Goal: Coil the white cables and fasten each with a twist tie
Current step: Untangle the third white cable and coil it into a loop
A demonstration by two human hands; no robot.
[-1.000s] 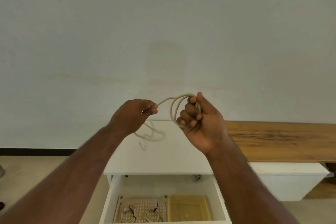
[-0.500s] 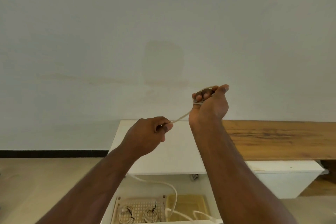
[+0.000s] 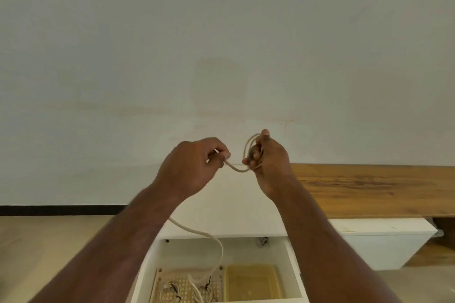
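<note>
A: White, thin, round-section cable (image 3: 236, 169), partly coiled. Right hand (image 3: 267, 158) has its fingers curled round a few loops of it; the thumb points up, pressed against the top of the loops. Loops stand out to the left of the fingers, roughly upright.

B: Left hand?

A: Left hand (image 3: 194, 167) pinches the same cable between thumb and forefinger, other fingers curled in. A short sagging span joins the two hands, which are near each other but apart, held in the air in front of the pale wall (image 3: 221, 44).

B: Rest of the cable?

A: It passes behind the left forearm, comes out below it, and hangs in a curve down into the open white drawer (image 3: 291, 261). Its lower end reaches the perforated beige tray (image 3: 161, 283) in the left half of the drawer.

B: Tray contents?

A: Two small white cable bundles (image 3: 170, 293), each with a dark tie; detail too small to say more. Just right of the tray, a translucent yellow rectangular bin (image 3: 252, 283).

B: Surroundings?

A: White cabinet top (image 3: 236, 206) above the drawer, directly below the hands. Brown wood-grain bench top (image 3: 369, 189) adjoins it on the right, with a low white unit (image 3: 384, 241) under it. Pale floor (image 3: 49, 241) at left.
</note>
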